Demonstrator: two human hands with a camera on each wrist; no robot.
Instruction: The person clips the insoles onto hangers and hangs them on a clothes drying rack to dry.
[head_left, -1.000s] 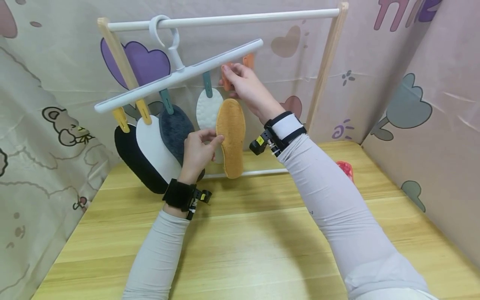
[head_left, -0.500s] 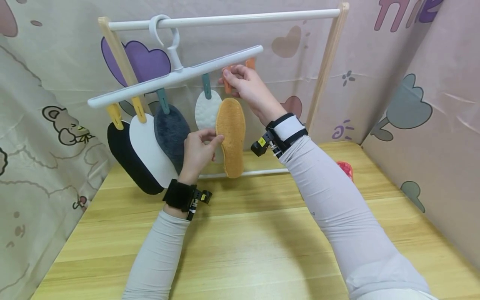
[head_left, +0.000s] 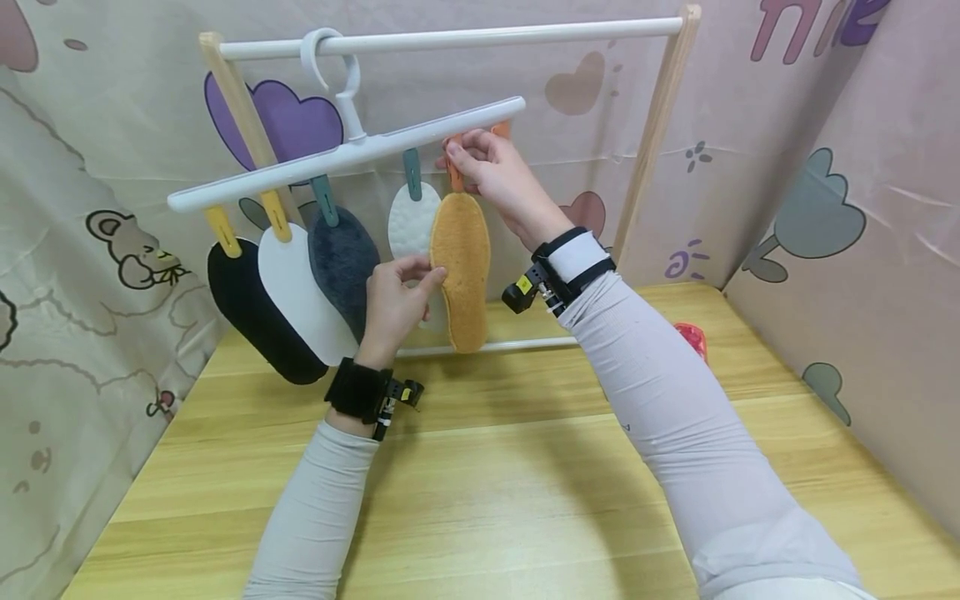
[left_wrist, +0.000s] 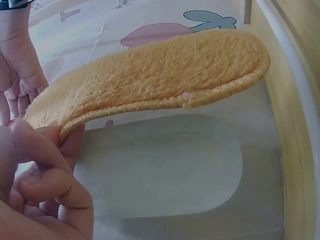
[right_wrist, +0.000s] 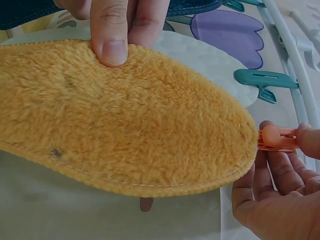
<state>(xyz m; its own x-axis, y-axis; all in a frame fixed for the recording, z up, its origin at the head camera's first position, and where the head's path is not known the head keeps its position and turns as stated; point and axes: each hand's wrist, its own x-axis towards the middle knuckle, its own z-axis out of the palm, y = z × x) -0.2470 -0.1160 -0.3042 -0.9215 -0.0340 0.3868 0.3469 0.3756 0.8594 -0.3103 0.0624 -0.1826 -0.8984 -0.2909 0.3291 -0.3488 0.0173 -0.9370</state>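
Observation:
My left hand (head_left: 393, 304) pinches the long side edge of a fuzzy mustard-yellow insole (head_left: 461, 275), which stands upright with its wide end up. My right hand (head_left: 491, 171) pinches an orange clip (right_wrist: 280, 137) between thumb and fingers. In the right wrist view that clip's tip is right at the insole's top edge. The clip hangs from a tilted white hanger (head_left: 277, 175), left end lower. A second orange clip (head_left: 501, 128) is partly hidden behind my right hand. Left of the yellow insole, a white textured insole (head_left: 411, 225) hangs from a green clip (head_left: 412, 175).
Further left on the hanger hang a black insole (head_left: 262, 312), a smooth white insole (head_left: 300, 292) and a dark grey insole (head_left: 341, 262). The hanger hooks over the rack's white top bar (head_left: 510, 35). A red item (head_left: 691, 340) lies behind my right sleeve on the wooden table (head_left: 480, 500).
The hanger's right end has come down and its left end has risen, swinging the hung insoles slightly. The orange clip has lowered to the yellow insole's top. My hands have barely moved.

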